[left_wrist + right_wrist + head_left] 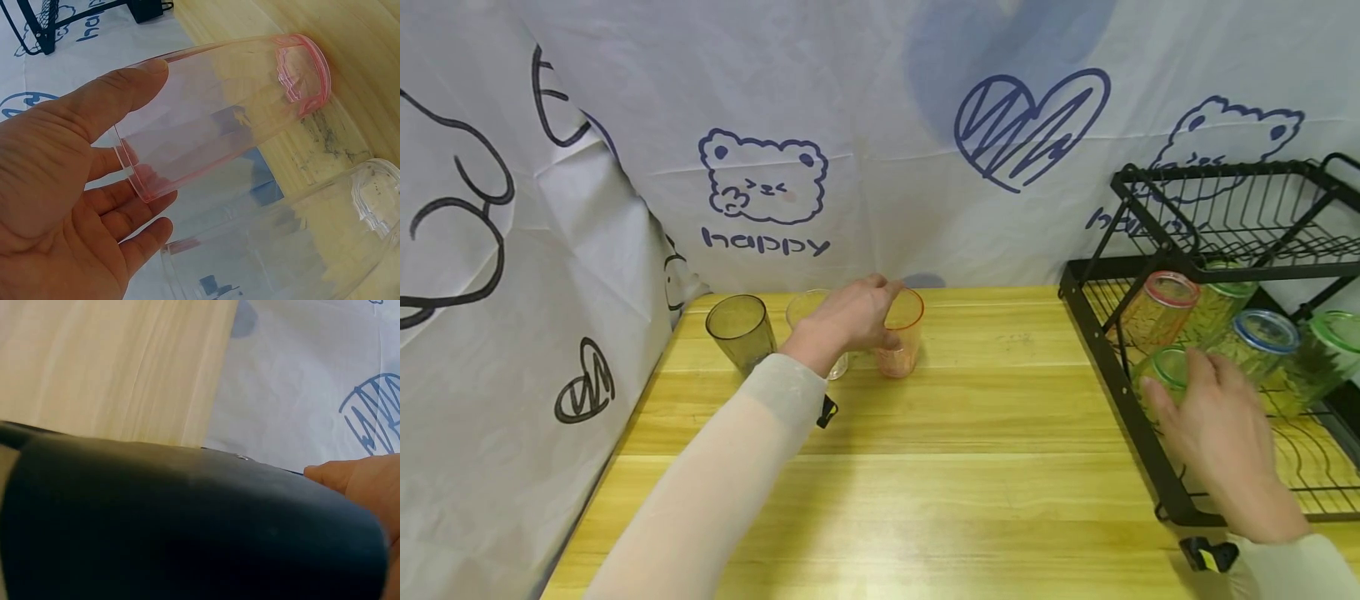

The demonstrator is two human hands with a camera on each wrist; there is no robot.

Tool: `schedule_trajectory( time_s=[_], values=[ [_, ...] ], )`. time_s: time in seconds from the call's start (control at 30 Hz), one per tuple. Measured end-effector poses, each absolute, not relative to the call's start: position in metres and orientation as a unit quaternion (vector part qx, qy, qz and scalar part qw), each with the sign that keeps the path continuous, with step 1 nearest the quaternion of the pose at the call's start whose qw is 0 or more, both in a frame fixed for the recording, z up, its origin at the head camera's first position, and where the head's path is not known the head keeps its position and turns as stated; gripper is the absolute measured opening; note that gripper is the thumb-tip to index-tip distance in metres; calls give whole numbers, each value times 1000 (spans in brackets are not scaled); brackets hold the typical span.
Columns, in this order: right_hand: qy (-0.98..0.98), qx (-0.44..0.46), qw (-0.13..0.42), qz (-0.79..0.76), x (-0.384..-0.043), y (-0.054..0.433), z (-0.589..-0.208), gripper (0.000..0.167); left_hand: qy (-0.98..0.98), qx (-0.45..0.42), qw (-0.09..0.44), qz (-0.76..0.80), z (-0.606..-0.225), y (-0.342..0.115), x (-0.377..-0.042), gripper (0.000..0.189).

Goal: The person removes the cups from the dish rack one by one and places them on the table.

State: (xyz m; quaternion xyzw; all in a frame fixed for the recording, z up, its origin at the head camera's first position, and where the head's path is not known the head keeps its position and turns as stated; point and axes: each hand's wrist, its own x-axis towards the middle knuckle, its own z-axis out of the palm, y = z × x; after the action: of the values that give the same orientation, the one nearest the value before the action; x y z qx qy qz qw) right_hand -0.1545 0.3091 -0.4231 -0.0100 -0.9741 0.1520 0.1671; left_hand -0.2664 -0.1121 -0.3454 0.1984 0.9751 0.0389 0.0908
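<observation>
On the table, my left hand [857, 317] grips a pink-tinted glass [901, 346] near its rim. The left wrist view shows the thumb [134, 84] along the glass wall and the fingers behind the rim. A clear glass [281, 244] stands right beside it, partly behind my hand in the head view. Farther left is a dark smoky glass [741, 333]. My right hand [1225, 425], slightly blurred, is over the black rack at a green-rimmed glass [1168, 364], thumb and fingers apart about its rim. A dark surface hides that glass in the right wrist view.
The two-tier black wire rack [1105, 350] stands at the right. On its lower tier are a red-rimmed glass [1161, 308], a blue-rimmed glass [1262, 342] and other green-rimmed ones. A printed white cloth [880, 208] hangs behind the wooden table [970, 492].
</observation>
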Motion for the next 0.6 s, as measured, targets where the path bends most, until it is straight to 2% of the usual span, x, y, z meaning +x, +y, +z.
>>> schedule_trajectory(
  time_s=[0.17, 0.43, 0.6],
  values=[
    [-978, -20, 148, 148, -160, 310, -423, 81, 975, 198, 92, 41, -345, -113, -266, 94],
    [-981, -39, 111, 151, -167, 311, -424, 79, 976, 194, 94, 43, -344, -111, -265, 94],
    [-981, -38, 109, 158, -169, 312, -424, 78, 976, 192, 95, 45, -344, -111, -264, 94]
  ],
)
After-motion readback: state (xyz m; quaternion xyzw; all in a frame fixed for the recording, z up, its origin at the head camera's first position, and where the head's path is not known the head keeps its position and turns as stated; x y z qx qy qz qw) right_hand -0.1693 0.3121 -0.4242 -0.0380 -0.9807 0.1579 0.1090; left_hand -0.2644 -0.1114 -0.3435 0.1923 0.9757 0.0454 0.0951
